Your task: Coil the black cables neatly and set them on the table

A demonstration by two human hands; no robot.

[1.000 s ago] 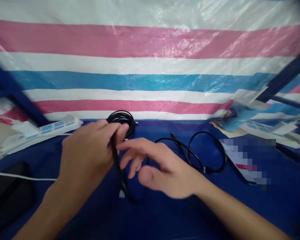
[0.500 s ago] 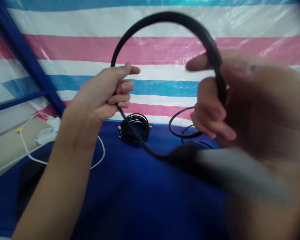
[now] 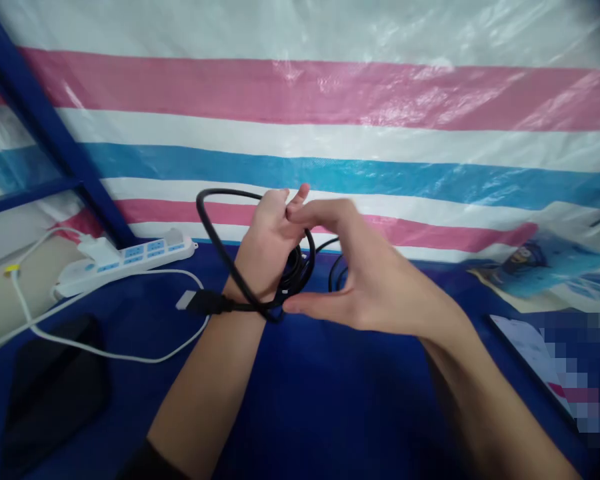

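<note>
My left hand (image 3: 273, 230) is closed round a black cable (image 3: 215, 230), fingers partly hidden behind my right hand. One loop of the cable arcs over the left wrist. Its end, a black plug with a flat silver tip (image 3: 200, 302), lies across that forearm, pointing left. My right hand (image 3: 367, 273) is right beside it, thumb and forefinger spread wide in a C. The right fingertips meet the left fingers, and the thumb tip is close to the cable by the wrist; whether it touches I cannot tell. Behind the hands sits a coiled black cable (image 3: 293, 270), partly covered.
A white power strip (image 3: 153, 253) with a plugged-in white adapter and white cord (image 3: 150, 361) is on the left of the blue table (image 3: 345, 400). A dark flat object (image 3: 55, 393) lies below it. At right are a phone-like screen (image 3: 525, 353) and a printed bag (image 3: 540, 260).
Both hands have come together lower and nearer the middle. The large raised cable arc has become a smaller loop over the left wrist, and the plug has swung from right to left.
</note>
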